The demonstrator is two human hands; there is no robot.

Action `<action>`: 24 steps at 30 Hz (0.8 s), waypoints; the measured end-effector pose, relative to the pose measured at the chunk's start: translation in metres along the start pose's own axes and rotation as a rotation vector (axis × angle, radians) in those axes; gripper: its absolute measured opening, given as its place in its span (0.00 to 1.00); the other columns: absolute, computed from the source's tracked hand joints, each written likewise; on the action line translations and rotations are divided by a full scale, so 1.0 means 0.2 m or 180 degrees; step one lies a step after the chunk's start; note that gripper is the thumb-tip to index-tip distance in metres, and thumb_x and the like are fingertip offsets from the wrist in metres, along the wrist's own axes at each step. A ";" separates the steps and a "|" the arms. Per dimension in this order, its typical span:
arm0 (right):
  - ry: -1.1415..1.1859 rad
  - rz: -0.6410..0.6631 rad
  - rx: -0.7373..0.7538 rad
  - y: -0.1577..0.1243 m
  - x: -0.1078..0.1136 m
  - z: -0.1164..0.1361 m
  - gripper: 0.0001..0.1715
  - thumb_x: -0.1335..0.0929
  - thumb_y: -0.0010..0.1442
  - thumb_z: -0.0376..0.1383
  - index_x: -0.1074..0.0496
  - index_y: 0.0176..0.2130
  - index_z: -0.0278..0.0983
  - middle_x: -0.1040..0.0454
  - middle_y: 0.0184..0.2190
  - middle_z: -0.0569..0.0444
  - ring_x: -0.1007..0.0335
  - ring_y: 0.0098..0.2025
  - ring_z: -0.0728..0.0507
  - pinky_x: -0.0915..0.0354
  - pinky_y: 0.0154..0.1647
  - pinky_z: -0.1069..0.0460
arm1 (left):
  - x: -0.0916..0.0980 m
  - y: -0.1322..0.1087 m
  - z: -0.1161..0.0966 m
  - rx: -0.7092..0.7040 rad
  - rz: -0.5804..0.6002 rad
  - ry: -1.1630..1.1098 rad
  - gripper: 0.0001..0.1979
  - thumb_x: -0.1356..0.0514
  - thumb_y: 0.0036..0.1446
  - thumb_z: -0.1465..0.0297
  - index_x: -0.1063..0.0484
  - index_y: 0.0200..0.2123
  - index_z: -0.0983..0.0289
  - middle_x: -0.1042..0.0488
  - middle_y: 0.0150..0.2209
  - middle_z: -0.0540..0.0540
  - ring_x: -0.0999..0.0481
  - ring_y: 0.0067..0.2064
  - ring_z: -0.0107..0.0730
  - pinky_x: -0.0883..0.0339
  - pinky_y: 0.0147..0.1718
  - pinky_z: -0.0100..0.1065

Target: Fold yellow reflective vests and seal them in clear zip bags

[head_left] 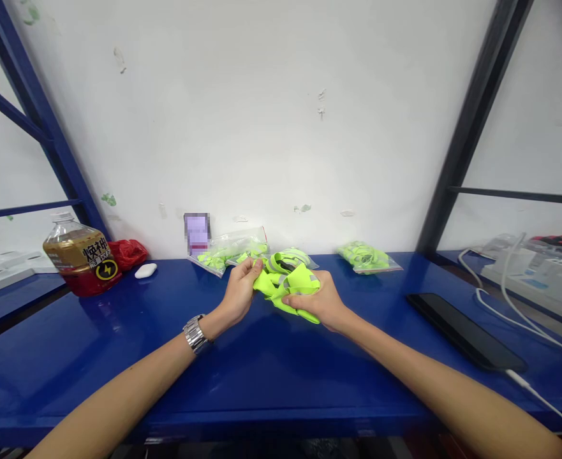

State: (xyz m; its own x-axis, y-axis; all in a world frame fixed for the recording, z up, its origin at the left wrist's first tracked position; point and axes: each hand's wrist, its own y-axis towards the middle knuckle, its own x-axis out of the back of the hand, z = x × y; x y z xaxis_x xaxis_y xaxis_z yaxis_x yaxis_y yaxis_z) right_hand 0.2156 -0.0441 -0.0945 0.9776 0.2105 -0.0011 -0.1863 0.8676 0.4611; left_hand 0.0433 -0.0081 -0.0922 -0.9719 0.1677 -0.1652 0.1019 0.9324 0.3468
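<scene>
behind everything stands a big white wall [242, 115] with little chipped spots, and dark blue shelf posts [46, 127] go up on both sides. below the wall runs a long shiny blue shelf [261, 382], and both arms reach out over it. a flat black phone [462, 331] lies on the right part of the shelf, with a white cable [539, 395] plugged into its near end. farther right, on the next shelf, sits a white power strip [529, 274]. on the left stands a plastic bottle [80, 255] of brown drink with a red label. a crumpled red bag [127, 253] lies just behind the bottle, and a small white case [145, 270] rests near it. by the wall lie clear bags of bright green cloth [223, 252], and one more clear bag [367, 257] sits apart to the right. in the middle is the bright green cloth piece [288, 284] with grey stripes, bunched up and held just over the shelf between both hands. the left hand [240, 290] pinches its left edge, thumb and fingers closed on the cloth. the right hand [321, 299] wraps around its right side from below, fingers closed on it too. a silver watch [195, 333] sits on the left wrist.
</scene>
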 end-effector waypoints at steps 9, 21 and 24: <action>0.0065 0.0133 0.0101 -0.01 0.03 -0.01 0.17 0.22 0.36 0.39 0.24 0.27 0.34 0.25 0.26 0.53 0.31 0.27 0.44 0.33 0.30 0.50 | -0.05 -0.06 -0.04 0.1331 0.0414 -0.1214 0.13 0.42 0.58 0.64 0.29 0.43 0.64 0.23 0.38 0.56 0.23 0.35 0.36 0.29 0.34 0.34; 0.0050 0.0221 -0.0121 0.01 0.01 -0.05 0.34 0.22 0.39 0.35 0.29 0.47 0.37 0.24 0.41 0.53 0.28 0.40 0.44 0.32 0.43 0.51 | -0.05 -0.05 -0.03 0.1140 0.0180 -0.1401 0.10 0.43 0.57 0.72 0.27 0.40 0.69 0.22 0.36 0.58 0.21 0.35 0.36 0.27 0.38 0.35; 0.0473 0.0276 -0.0352 0.01 0.01 -0.04 0.36 0.22 0.38 0.35 0.30 0.49 0.39 0.24 0.44 0.53 0.28 0.44 0.43 0.32 0.46 0.49 | -0.06 -0.05 -0.03 0.1231 0.0203 -0.1446 0.11 0.44 0.57 0.71 0.27 0.42 0.69 0.22 0.37 0.59 0.21 0.37 0.38 0.27 0.39 0.37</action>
State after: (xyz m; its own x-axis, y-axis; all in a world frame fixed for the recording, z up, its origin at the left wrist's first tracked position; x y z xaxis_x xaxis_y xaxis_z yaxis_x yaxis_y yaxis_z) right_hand 0.2158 -0.0393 -0.1004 0.9337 0.3437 -0.1003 -0.2869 0.8857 0.3649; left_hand 0.0531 -0.0221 -0.0885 -0.7821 0.2678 -0.5627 0.3098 0.9506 0.0218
